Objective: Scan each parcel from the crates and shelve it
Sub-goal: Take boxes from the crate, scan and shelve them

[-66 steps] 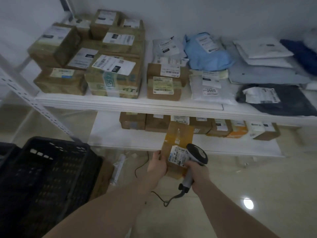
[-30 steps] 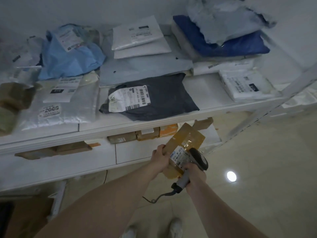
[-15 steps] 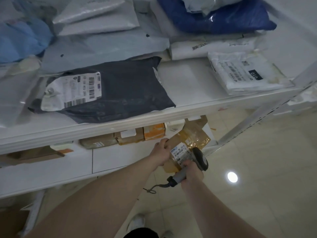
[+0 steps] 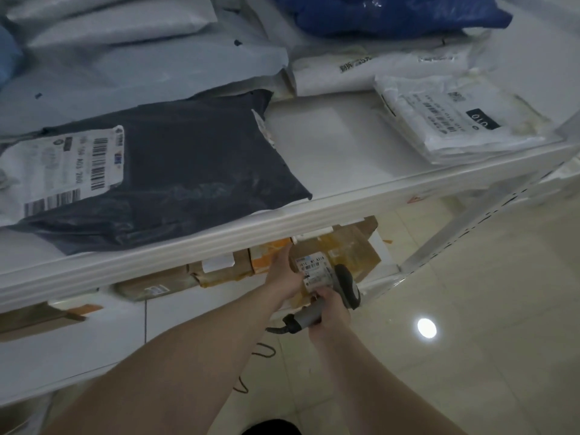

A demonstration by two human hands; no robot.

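A brown taped parcel (image 4: 351,252) with a white barcode label faces me at the right end of the lower shelf (image 4: 94,334), partly under the upper shelf's edge. My left hand (image 4: 284,274) grips its left side. My right hand (image 4: 329,312) holds a grey corded barcode scanner (image 4: 343,285) by the handle, its head just right of the label.
The upper shelf (image 4: 329,152) carries a dark mailer bag (image 4: 188,171), white bags (image 4: 455,120) and a blue bag (image 4: 392,14). Several brown boxes (image 4: 163,281) line the lower shelf. The white shelf post (image 4: 455,233) slants at the right. Tiled floor (image 4: 470,340) lies below.
I have moved right along the shelving and closer in. Both hands have carried the parcel and scanner forward, and the parcel now sits partly under the upper shelf's edge.
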